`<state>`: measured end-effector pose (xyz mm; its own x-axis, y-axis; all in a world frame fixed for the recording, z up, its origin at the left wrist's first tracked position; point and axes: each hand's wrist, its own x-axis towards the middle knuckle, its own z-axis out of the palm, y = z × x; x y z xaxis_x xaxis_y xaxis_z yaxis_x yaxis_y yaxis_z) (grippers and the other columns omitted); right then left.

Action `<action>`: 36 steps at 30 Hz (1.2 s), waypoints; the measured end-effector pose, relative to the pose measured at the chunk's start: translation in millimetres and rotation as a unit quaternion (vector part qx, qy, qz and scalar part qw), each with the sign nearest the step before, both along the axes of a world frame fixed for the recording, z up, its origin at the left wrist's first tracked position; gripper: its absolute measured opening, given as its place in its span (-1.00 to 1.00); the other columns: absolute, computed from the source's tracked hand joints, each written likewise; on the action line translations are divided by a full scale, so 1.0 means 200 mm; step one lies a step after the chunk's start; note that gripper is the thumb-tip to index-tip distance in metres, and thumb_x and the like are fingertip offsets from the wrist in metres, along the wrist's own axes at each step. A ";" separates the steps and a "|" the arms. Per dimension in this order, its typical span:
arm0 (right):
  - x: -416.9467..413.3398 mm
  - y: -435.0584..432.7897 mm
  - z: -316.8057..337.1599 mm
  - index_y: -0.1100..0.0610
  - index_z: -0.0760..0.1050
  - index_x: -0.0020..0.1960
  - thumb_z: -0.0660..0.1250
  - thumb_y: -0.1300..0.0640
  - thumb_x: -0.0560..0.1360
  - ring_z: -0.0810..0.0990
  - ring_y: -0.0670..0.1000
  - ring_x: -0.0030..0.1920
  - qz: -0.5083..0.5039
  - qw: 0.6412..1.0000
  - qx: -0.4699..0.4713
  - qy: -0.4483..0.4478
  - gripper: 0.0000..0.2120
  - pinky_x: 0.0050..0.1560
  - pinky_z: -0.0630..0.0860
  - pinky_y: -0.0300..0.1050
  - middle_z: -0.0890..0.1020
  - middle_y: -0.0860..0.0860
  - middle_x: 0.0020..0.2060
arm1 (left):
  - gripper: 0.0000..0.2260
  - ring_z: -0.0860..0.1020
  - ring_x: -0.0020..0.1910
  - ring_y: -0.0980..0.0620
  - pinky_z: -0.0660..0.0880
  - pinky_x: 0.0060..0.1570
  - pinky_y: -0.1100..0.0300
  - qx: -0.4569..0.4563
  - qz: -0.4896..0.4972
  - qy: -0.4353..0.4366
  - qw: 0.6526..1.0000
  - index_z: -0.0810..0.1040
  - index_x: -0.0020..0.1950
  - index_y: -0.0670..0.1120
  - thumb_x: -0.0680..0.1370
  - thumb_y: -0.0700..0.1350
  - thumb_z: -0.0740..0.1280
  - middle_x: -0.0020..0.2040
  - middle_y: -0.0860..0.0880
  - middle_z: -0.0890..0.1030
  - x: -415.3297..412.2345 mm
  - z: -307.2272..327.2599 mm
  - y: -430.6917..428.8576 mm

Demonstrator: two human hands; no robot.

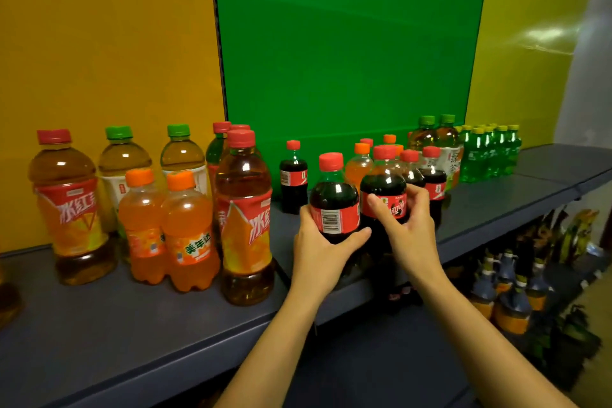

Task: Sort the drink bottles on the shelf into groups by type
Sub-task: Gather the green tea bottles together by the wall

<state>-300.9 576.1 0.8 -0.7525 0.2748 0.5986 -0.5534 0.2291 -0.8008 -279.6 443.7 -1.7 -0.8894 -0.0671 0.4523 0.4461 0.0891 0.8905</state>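
My left hand [323, 247] grips a small cola bottle [334, 200] with a red cap and a barcode label. Beside it, my right hand [409, 225] grips a second cola bottle [384, 187]. Both are held near the front of the dark grey shelf [132, 325], touching each other. More cola bottles [433, 182] stand just behind, and a lone cola bottle [293, 177] stands further back. Two orange soda bottles [165, 228] stand at the left, among large iced tea bottles [245, 219] and green tea bottles [122, 162]. More orange soda bottles [359, 166] hide behind the colas.
Small green soda bottles [490, 152] cluster at the far right, with two large green tea bottles [437, 137] beside them. Yellow and green panels [347, 43] back the shelf. A lower shelf at the right holds dark jugs [510, 291] and packets.
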 end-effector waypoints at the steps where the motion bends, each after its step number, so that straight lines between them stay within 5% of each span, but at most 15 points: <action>1: -0.04 0.00 0.00 0.07 0.29 0.19 0.40 0.01 0.41 0.54 -0.40 -0.14 0.007 1.000 0.000 -0.002 -0.56 -0.09 0.47 -0.40 0.55 -0.20 -0.08 | -0.45 0.49 -0.01 0.28 0.42 -0.08 0.42 0.001 0.008 -0.001 1.000 0.31 0.14 0.09 0.30 -0.13 0.55 -0.01 0.24 0.49 -0.03 0.00 0.01; 13: -0.42 -0.02 -0.07 0.01 0.26 0.22 0.41 0.00 0.41 0.57 -0.10 0.08 0.142 0.989 0.015 -0.025 -0.52 0.10 0.50 -0.13 0.56 -0.06 0.08 | -0.47 0.53 -0.05 0.24 0.46 -0.22 0.50 0.022 0.133 -0.029 0.990 0.35 0.13 0.00 0.30 -0.22 0.54 -0.01 0.12 0.54 -0.29 -0.05 0.08; 17: -0.46 -0.05 -0.09 -0.03 0.25 0.20 0.41 0.04 0.42 0.55 -0.07 0.09 0.173 0.984 0.023 -0.022 -0.55 0.09 0.47 -0.15 0.54 -0.07 0.07 | -0.44 0.52 0.06 0.05 0.49 -0.05 0.30 -0.023 0.204 -0.031 0.978 0.36 0.16 -0.03 0.27 -0.16 0.57 0.09 0.00 0.50 -0.32 -0.08 0.06; 25: -0.50 -0.07 -0.13 0.09 0.13 0.39 0.33 0.03 0.49 0.39 0.03 0.28 0.213 0.974 0.068 -0.026 -0.42 0.29 0.33 -0.08 0.41 0.05 0.27 | -0.32 0.39 0.16 0.13 0.28 -0.05 0.66 -0.140 0.292 0.008 0.946 0.19 0.33 -0.16 0.35 -0.17 0.51 0.26 -0.07 0.38 -0.34 -0.09 0.07; 31: -0.47 -0.07 -0.11 0.15 0.08 0.45 0.30 -0.01 0.49 0.27 0.00 0.38 0.221 0.971 0.083 -0.031 -0.34 0.40 0.24 -0.01 0.31 0.04 0.36 | -0.28 0.40 0.24 0.09 0.31 0.08 0.42 -0.172 0.316 0.012 0.933 0.14 0.40 -0.17 0.39 -0.12 0.48 0.31 -0.08 0.39 -0.34 -0.10 0.09; 36: -0.44 -0.02 -0.10 0.13 -0.08 0.51 0.28 0.07 0.52 0.08 -0.03 0.49 0.226 0.965 0.124 -0.039 -0.27 0.48 0.10 -0.05 0.12 0.03 0.49 | -0.19 0.12 0.45 0.10 0.08 0.39 0.33 -0.204 0.372 0.043 0.905 -0.01 0.50 -0.13 0.42 -0.08 0.44 0.48 -0.07 0.15 -0.27 -0.10 0.13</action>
<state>-388.4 572.0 -19.8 -0.8078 -0.2370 0.5397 -0.5812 0.1678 -0.7963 -332.8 470.2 -21.3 -0.6281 -0.4438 0.6392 0.1934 0.7067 0.6806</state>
